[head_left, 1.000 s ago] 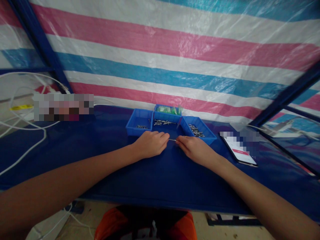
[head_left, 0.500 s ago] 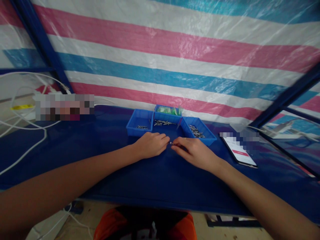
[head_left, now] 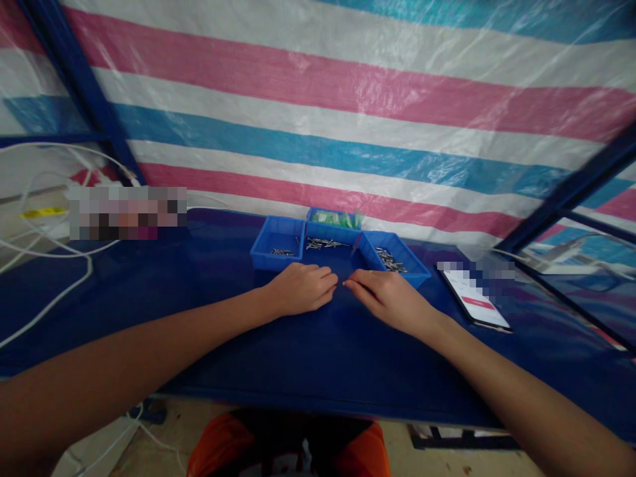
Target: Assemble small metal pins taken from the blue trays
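Facing striped sheeting, hands nearly meet over a blue table.

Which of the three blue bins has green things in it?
The back bin, set behind and between the other two. It holds green packets, while the left bin and right bin hold small metal pieces.

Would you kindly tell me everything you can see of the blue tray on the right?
The tray is an open, shallow rectangle with thin blue walls, apparently plastic. It sits upright on the table, turned at an angle, between the right hand and the striped sheet. A jumble of slim, shiny pieces, seemingly metal, lies inside. The hand hides part of its near side; whether they touch, I cannot tell.
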Demonstrator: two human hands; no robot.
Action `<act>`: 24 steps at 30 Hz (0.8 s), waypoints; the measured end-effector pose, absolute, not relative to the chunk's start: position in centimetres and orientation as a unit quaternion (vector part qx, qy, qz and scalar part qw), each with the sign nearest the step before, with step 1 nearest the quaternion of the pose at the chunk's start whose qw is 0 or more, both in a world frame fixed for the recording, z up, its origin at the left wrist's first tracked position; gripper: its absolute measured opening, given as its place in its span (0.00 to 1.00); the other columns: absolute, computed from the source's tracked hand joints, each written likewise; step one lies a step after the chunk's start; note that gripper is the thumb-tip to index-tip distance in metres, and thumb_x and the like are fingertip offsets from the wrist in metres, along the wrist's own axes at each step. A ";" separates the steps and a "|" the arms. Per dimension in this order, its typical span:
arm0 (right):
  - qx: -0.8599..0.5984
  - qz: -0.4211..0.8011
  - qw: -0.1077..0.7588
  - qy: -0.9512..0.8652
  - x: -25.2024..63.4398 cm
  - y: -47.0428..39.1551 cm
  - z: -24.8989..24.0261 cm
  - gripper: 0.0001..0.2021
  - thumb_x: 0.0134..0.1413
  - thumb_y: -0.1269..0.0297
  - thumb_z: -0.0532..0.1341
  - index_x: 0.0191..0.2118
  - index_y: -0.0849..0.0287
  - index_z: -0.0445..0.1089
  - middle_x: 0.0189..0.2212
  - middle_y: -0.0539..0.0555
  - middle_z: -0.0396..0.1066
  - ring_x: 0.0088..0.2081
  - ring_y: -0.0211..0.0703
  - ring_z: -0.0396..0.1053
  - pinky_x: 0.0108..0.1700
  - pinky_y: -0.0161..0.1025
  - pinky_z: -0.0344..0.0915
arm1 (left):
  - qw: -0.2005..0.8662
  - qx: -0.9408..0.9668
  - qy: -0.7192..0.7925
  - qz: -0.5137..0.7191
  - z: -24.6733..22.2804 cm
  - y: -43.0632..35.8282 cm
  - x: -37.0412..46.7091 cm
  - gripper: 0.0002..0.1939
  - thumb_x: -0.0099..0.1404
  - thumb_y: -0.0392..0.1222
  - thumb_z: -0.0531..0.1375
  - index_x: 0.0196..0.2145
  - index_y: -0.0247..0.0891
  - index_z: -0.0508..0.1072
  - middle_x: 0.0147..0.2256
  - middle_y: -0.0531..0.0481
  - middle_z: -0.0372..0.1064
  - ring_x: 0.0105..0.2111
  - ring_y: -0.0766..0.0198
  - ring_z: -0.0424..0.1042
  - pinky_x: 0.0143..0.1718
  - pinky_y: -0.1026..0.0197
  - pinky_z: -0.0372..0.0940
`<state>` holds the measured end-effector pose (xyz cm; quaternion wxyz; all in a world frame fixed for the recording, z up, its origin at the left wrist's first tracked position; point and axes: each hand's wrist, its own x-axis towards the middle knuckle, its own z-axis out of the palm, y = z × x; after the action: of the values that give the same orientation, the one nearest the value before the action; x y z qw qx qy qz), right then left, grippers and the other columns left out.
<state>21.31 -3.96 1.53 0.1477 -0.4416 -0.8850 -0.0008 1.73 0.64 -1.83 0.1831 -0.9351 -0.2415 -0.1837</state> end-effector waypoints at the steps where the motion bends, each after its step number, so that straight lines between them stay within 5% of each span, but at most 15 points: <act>1: -0.448 -0.006 0.142 -0.883 21.4 -3.8 1.5 0.13 0.64 0.62 0.47 0.34 0.60 0.65 0.27 0.53 0.70 0.30 0.39 0.69 0.33 0.34 0.59 | 0.181 -0.934 -0.246 -0.187 -1.8 0.6 1.7 0.09 0.65 0.40 0.49 0.32 0.37 0.66 0.28 0.52 0.67 0.27 0.65 0.68 0.25 0.64 0.56; 8: -0.473 -0.003 0.096 -0.876 22.0 -3.1 1.0 0.09 0.63 0.64 0.49 0.40 0.59 0.65 0.31 0.54 0.72 0.33 0.41 0.71 0.34 0.34 0.59 | 0.167 -0.929 -0.262 -0.203 -1.4 0.3 1.8 0.07 0.63 0.39 0.49 0.31 0.37 0.65 0.28 0.52 0.68 0.28 0.65 0.68 0.26 0.64 0.57; 24: -0.503 0.002 0.073 -0.861 21.9 -2.9 0.6 0.03 0.57 0.65 0.56 0.35 0.58 0.62 0.27 0.51 0.70 0.28 0.38 0.68 0.29 0.32 0.55 | 0.178 -0.932 -0.255 -0.184 -1.6 0.5 1.7 0.06 0.65 0.39 0.49 0.33 0.37 0.64 0.29 0.52 0.67 0.28 0.65 0.67 0.25 0.64 0.56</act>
<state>21.95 -2.94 0.59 0.0732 -0.5029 -0.8613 0.0017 1.69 0.47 -1.59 0.1783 -0.9325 -0.2549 -0.1837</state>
